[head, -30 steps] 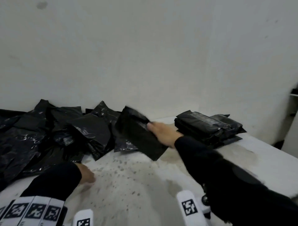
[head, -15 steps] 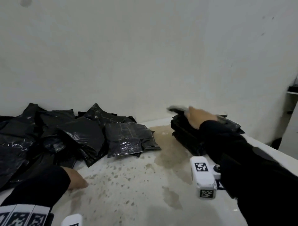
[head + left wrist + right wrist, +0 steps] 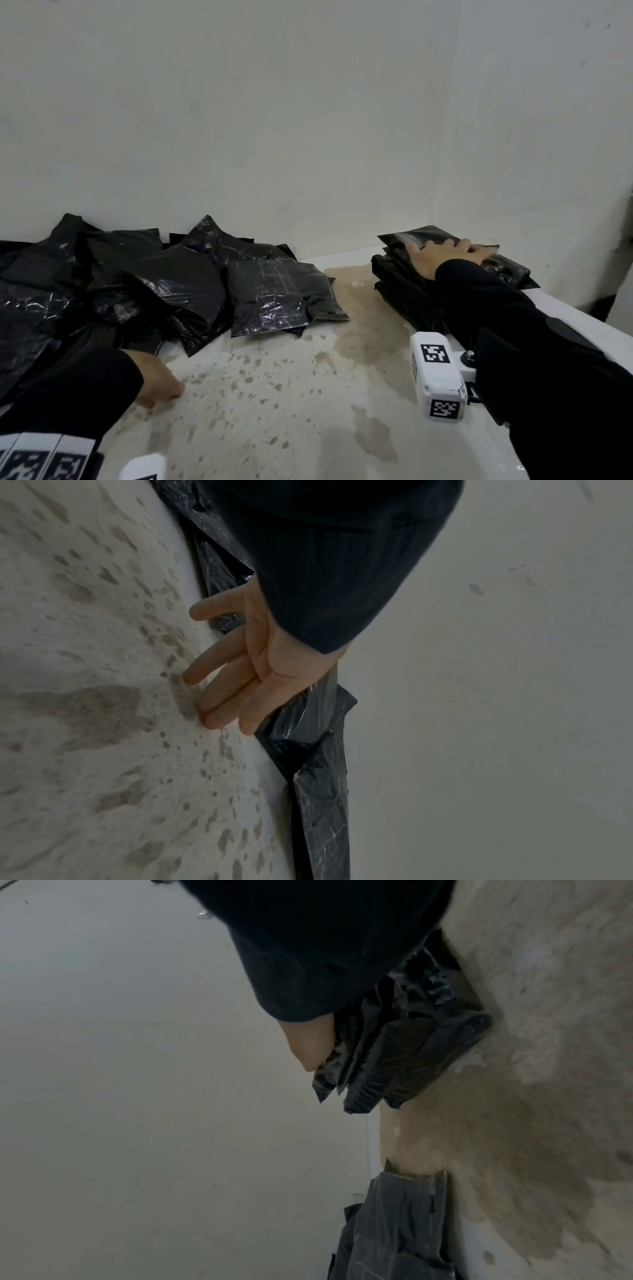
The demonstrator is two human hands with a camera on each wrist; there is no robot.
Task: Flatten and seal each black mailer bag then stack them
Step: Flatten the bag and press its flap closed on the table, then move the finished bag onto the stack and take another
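left hand (image 3: pixel 156 380): fingers straight, splayed | right hand (image 3: pixel 442 257): flat, palm down

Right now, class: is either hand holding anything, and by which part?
Nothing is held. The right hand lies flat on the top mailer of the stack; the left hand touches the table with straight fingers.

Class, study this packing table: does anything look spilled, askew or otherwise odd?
Yes. The tabletop is blotched with brownish stains, with a large patch between the loose pile and the stack. The stack under the right hand is uneven, its bags splayed at different angles.
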